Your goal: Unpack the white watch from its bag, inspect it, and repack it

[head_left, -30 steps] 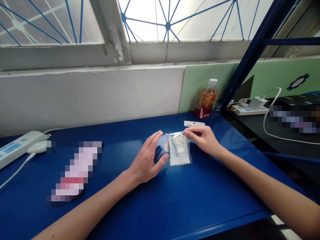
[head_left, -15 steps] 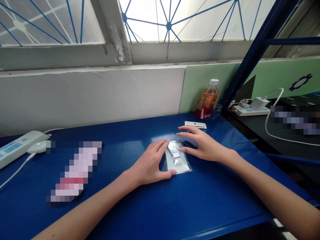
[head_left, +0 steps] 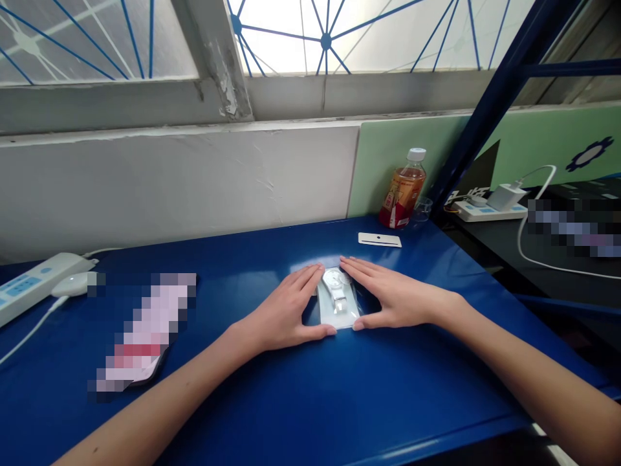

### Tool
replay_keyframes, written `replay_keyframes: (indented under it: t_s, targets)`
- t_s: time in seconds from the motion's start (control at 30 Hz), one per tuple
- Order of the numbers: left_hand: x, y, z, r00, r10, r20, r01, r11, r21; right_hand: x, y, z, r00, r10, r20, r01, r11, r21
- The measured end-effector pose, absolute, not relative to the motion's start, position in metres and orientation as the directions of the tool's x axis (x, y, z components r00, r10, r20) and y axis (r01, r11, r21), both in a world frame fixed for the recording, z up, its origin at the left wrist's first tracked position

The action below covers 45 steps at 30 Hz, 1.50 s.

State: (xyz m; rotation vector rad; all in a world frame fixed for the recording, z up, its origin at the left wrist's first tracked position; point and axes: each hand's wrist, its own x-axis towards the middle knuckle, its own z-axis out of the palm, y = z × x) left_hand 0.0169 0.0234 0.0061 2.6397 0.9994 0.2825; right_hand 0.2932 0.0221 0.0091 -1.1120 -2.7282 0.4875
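Note:
On the blue table lies a silvery-white wristwatch in a flat clear packet with a pale backing. My left hand rests at its left side, fingertips by the upper left corner and thumb touching near the lower left corner. Mirroring it, my right hand has its fingertips by the upper right corner and its thumb at the lower right. Both hands are open, with thumbs spread from the straight fingers. The packet's side edges are partly covered by the hands.
A phone-like object, blurred out, lies left. Beyond it are a white power strip and cable. A white card and a drink bottle stand toward the back right. A blue post rises at right.
My right hand has come down from above the packet to its right side, thumb now at the lower corner. The packet has turned slightly straighter and shifted a little left.

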Motion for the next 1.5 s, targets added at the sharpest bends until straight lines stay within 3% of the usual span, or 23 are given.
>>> replay_keyframes:
  t_s: [0.23,0.43,0.73,0.97,1.33,1.5]
  targets:
    - [0.017,0.023,0.001,0.746,0.659,0.093,0.61,-0.733,0.302,0.286,0.018,0.004,-0.703,0.709,0.05,0.67,0.685,-0.285]
    - [0.018,0.023,0.0,0.753,0.652,0.086,0.613,-0.744,0.266,0.282,0.016,0.01,-0.695,0.718,-0.014,0.696,0.668,-0.264]
    - [0.02,0.022,0.002,0.731,0.674,0.113,0.618,-0.722,0.311,0.289,0.02,0.003,-0.701,0.711,0.059,0.666,0.681,-0.305]
    - [0.02,0.022,0.001,0.731,0.672,0.119,0.62,-0.726,0.297,0.289,0.023,0.009,-0.681,0.732,0.003,0.695,0.648,-0.311]
    - [0.019,0.018,0.0,0.702,0.696,0.153,0.639,-0.71,0.297,0.294,0.03,0.018,-0.649,0.74,0.175,0.691,0.67,-0.271]
    - [0.019,0.019,-0.003,0.659,0.714,0.236,0.65,-0.698,0.3,0.297,0.033,0.024,-0.62,0.767,0.164,0.726,0.64,-0.251]
